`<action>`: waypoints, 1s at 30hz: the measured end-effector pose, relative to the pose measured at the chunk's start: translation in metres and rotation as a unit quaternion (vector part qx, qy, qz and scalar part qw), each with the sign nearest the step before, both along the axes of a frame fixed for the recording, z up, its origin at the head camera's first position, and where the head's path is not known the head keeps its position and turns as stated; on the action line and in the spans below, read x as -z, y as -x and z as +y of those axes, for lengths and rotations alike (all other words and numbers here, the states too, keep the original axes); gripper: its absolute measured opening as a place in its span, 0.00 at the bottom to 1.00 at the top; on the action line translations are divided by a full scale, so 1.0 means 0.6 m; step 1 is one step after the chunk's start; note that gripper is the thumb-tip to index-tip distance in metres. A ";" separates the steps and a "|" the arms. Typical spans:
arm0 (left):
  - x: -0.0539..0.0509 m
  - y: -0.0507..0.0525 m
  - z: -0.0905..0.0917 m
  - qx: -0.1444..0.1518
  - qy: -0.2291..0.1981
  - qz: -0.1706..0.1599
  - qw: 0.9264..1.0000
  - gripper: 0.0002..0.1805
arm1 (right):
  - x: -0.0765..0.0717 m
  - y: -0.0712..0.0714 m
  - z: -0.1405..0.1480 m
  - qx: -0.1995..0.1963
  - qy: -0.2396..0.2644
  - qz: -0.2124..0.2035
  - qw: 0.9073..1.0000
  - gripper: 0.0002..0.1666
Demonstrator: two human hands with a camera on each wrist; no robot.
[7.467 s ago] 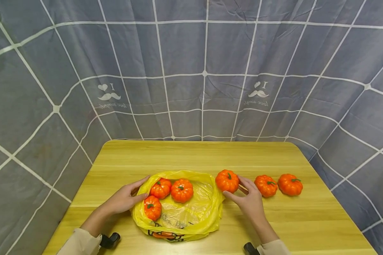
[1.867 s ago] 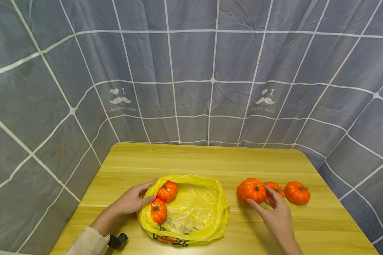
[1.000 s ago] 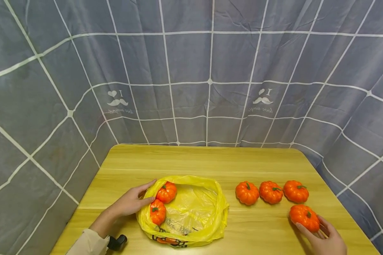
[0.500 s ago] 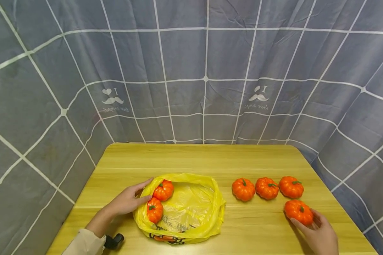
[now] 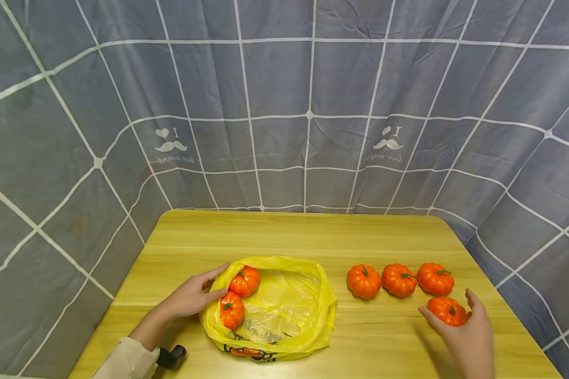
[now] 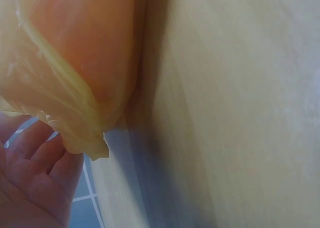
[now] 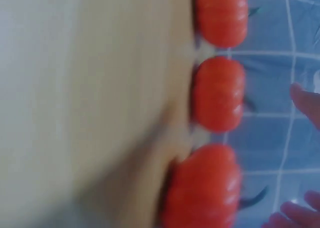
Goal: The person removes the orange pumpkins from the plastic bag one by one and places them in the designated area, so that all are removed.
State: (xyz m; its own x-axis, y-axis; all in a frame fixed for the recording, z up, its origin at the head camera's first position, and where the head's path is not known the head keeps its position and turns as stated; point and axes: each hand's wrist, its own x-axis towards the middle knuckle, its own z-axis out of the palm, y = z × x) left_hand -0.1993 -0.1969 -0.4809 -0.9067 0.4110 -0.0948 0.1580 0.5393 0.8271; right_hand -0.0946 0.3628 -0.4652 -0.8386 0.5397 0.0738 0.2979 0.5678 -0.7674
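My left hand (image 5: 189,297) holds the left rim of a yellow plastic bag (image 5: 289,310), thumb over the edge and fingers outside. Inside the bag, against its left wall, lie two small orange pumpkins, a rear one (image 5: 244,281) and a front one (image 5: 232,311). My right hand (image 5: 467,331) is at the table's right side, thumb and fingers spread either side of a pumpkin (image 5: 447,311) on the table. In the right wrist view the fingers (image 7: 300,213) stand apart from the pumpkins. The left wrist view shows the bag (image 6: 75,78) close up, an orange shape through it.
Behind the right hand's pumpkin, a row holds a left pumpkin (image 5: 363,282), a middle pumpkin (image 5: 399,280) and a right pumpkin (image 5: 435,279). The wooden table (image 5: 284,231) ends at a grey checked curtain (image 5: 275,137).
One pumpkin joined the row, and another left the bag. My right hand carried that one right, set it before the row and spread its fingers. The left hand stayed on the bag.
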 end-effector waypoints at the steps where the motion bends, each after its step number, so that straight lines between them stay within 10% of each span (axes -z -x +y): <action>1: 0.000 0.000 0.000 0.001 0.000 0.001 1.000 0.37 | -0.005 0.002 -0.006 -0.006 -0.004 0.006 1.000 0.72; 11: -0.003 0.003 0.002 0.004 0.007 0.006 1.000 0.38 | -0.046 0.032 -0.094 -0.127 -0.021 0.023 0.991 0.70; 30: 0.003 0.002 0.000 0.011 -0.003 0.012 1.000 0.37 | 0.001 0.085 -0.287 -0.300 0.089 0.035 0.949 0.58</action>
State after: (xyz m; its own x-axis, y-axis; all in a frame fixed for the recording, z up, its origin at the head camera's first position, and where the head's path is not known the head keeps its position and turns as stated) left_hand -0.2006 -0.1966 -0.4829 -0.8996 0.4311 -0.0701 0.1899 0.5307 0.8260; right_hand -0.1456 0.1906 -0.4655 -0.9953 -0.0247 0.0935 -0.0939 0.4784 -0.8731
